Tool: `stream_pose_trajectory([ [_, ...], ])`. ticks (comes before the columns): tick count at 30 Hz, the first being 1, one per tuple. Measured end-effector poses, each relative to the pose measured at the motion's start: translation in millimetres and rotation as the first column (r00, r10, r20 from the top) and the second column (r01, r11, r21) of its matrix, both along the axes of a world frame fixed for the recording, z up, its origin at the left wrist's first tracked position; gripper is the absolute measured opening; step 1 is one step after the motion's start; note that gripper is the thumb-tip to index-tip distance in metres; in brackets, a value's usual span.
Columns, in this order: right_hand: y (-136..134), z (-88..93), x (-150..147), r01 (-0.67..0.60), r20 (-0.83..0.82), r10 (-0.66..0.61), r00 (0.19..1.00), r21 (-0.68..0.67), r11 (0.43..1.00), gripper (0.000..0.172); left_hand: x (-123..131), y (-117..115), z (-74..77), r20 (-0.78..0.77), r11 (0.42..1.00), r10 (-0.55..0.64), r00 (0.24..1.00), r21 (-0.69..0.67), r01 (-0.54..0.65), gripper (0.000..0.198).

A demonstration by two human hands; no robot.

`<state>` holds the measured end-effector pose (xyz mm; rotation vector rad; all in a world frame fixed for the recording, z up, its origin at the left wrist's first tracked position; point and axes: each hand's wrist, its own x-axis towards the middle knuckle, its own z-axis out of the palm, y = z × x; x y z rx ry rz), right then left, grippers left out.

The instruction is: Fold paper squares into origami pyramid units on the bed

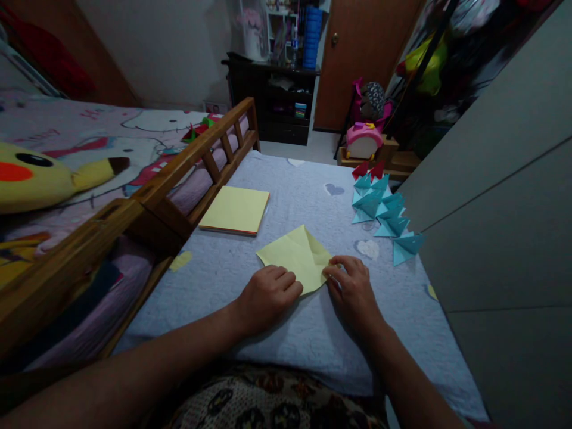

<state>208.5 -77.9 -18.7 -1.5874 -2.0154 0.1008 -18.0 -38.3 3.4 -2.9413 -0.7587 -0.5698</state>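
A yellow sheet of paper (297, 253), partly folded with creases showing, lies on the pale blue bedsheet (290, 190). My left hand (268, 295) rests on the sheet's near left edge with its fingers curled down onto the paper. My right hand (351, 283) presses the sheet's right corner with its fingertips pinched together on the fold. A stack of yellow square paper (235, 210) lies farther away to the left. Several folded blue paper pieces (384, 214), with red ones (369, 170) behind them, sit in a row at the right.
A wooden bed rail (179, 173) runs along the left, with a yellow plush toy (40, 176) on the bed beyond it. A grey cabinet wall (500, 208) stands at the right. A dark shelf unit (277, 95), toys and a brown door (361, 53) are at the back.
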Motion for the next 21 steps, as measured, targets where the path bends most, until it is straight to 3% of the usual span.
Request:
stream_pose_trajectory([
  [3,2.6,-4.8,7.7,0.016,-0.063,-0.019,0.998,-0.053,0.998,0.014,-3.5,5.0,-1.7,0.063,0.966,0.062,0.996,-0.254,-0.044,0.012],
  [6,5.5,-7.9,17.6,0.042,-0.11,-0.054,0.992,-0.11,0.993,0.013,-9.1,9.9,0.0,0.156,0.874,0.157,0.975,-0.481,-0.064,0.016],
  [9,9.2,-5.9,24.2,0.04,-0.111,-0.06,0.992,-0.177,0.983,0.013,-11.9,13.0,2.4,0.189,0.783,0.243,0.951,-0.617,-0.077,0.018],
  [15,17.2,3.4,24.8,0.044,-0.075,-0.07,0.995,-0.304,0.952,0.018,-9.3,15.7,1.6,0.179,0.717,0.33,0.927,-0.687,-0.123,0.015],
  [21,21.4,2.6,25.6,0.074,-0.14,-0.125,0.982,-0.322,0.944,0.01,-9.2,18.4,-1.1,0.23,0.687,0.418,0.879,-0.713,-0.14,0.013],
])
